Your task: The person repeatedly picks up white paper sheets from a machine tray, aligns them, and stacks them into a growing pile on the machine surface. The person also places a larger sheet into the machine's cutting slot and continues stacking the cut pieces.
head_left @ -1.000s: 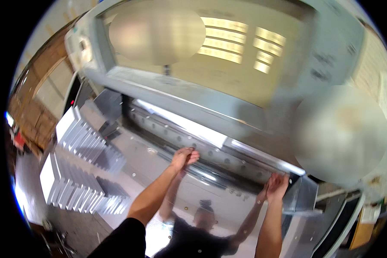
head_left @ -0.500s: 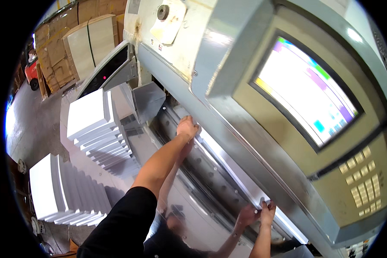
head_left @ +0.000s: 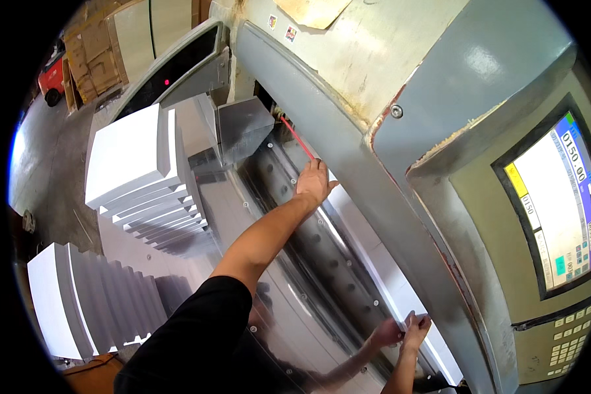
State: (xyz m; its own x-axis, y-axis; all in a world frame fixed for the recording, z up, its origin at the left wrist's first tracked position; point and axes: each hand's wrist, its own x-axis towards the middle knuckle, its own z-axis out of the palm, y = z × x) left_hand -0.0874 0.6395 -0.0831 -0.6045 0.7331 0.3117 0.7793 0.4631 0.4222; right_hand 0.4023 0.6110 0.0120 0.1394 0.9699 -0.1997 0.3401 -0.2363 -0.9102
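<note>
A long, narrow stack of white paper (head_left: 381,259) lies on the metal bed of a paper cutting machine, along the slot under its grey front beam. My left hand (head_left: 315,180) is closed at the stack's far end, its fingertips hidden against the beam side. From those fingers a thin red strip or line (head_left: 297,138) runs away toward the far end of the slot; I cannot tell which it is. At the near part of the stack my right hand (head_left: 415,330) pinches the paper edge, thumb and fingers together.
Two piles of cut white paper, one farther (head_left: 128,154) and one nearer (head_left: 52,295), stand on the left side table. A grey metal block (head_left: 243,128) sits at the slot's far end. The control panel with a screen (head_left: 558,203) juts out at the right. Cardboard (head_left: 92,52) stands behind.
My view has turned and come closer to the machine. More of the white stack's top shows beside the beam. The red line now shows beyond my left hand. Both hands remain at the stack.
</note>
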